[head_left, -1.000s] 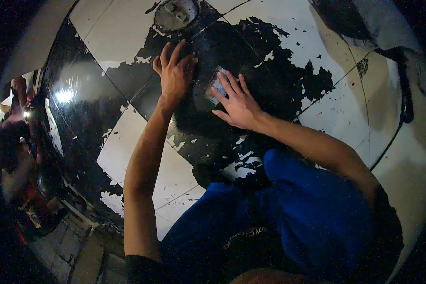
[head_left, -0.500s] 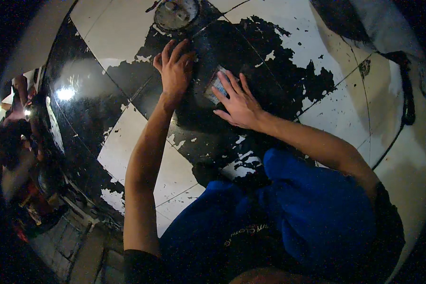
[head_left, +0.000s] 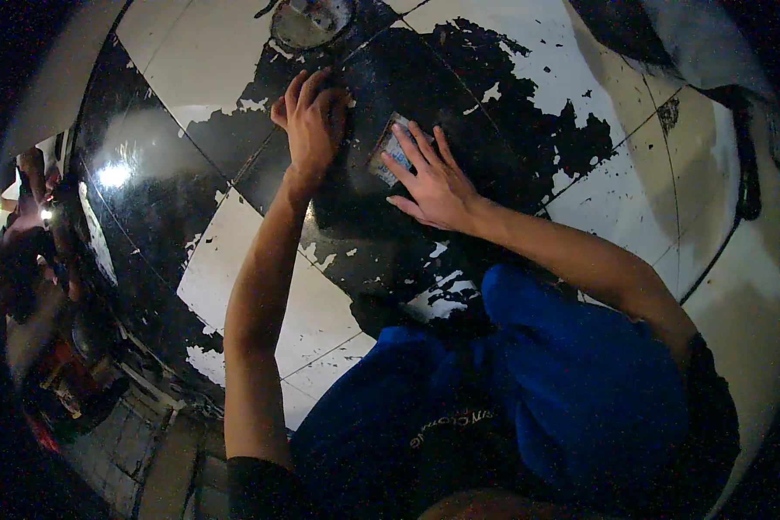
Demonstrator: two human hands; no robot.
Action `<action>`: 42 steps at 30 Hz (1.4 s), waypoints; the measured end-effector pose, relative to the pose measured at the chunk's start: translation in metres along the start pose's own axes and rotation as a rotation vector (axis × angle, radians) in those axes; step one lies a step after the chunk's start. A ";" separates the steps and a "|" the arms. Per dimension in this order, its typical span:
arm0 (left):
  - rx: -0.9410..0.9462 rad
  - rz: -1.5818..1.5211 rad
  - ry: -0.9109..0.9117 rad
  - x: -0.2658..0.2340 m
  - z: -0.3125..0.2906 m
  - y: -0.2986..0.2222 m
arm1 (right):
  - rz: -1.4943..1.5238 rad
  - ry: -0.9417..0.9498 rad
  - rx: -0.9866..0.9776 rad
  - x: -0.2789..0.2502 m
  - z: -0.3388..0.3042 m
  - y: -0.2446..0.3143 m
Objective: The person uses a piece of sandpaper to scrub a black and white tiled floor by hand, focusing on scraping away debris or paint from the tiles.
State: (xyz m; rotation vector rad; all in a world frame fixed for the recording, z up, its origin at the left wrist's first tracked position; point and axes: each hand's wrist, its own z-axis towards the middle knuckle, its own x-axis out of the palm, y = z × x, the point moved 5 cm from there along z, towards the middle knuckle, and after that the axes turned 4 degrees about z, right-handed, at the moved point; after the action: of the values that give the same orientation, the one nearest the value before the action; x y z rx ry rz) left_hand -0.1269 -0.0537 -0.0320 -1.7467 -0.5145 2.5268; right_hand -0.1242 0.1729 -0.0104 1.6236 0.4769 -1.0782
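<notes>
My right hand (head_left: 433,182) lies flat, fingers spread, over a small pale rectangular piece with print and a reddish edge (head_left: 383,147). Part of that piece is covered by the fingers; whether it is loose or stuck to the dark surface under it I cannot tell. To its left, my left hand (head_left: 312,130) rests on the dark patch (head_left: 364,95) with bent fingers held partly apart. Its thumb side is in shadow, and nothing shows in its grasp.
A round greyish lid or disc (head_left: 308,26) lies on the floor beyond my left hand. Worn black-and-white tiles (head_left: 234,251) surround the hands. A black cord (head_left: 715,269) runs down the right, near grey fabric (head_left: 711,43). Dim clutter (head_left: 65,377) stands at the left.
The whole view has shifted slightly. Both hands keep nearly the same pose and place, and a bit more of the pale piece shows beside the right fingers.
</notes>
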 end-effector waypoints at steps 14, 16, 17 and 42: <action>0.009 0.046 0.072 0.010 0.009 0.001 | -0.020 0.016 -0.008 0.001 0.001 0.002; 0.028 0.096 0.097 0.015 0.009 0.000 | -0.030 0.023 -0.009 0.001 0.001 0.002; 0.029 0.125 0.108 0.017 0.008 0.000 | -0.030 0.022 -0.011 0.001 0.001 0.002; 0.094 0.221 0.101 -0.005 -0.005 -0.002 | -0.030 0.047 -0.006 0.003 0.000 0.000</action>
State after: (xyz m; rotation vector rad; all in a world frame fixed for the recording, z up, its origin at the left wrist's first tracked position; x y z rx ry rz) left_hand -0.1205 -0.0513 -0.0285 -1.9827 -0.2041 2.5351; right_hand -0.1225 0.1723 -0.0132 1.6438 0.5373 -1.0618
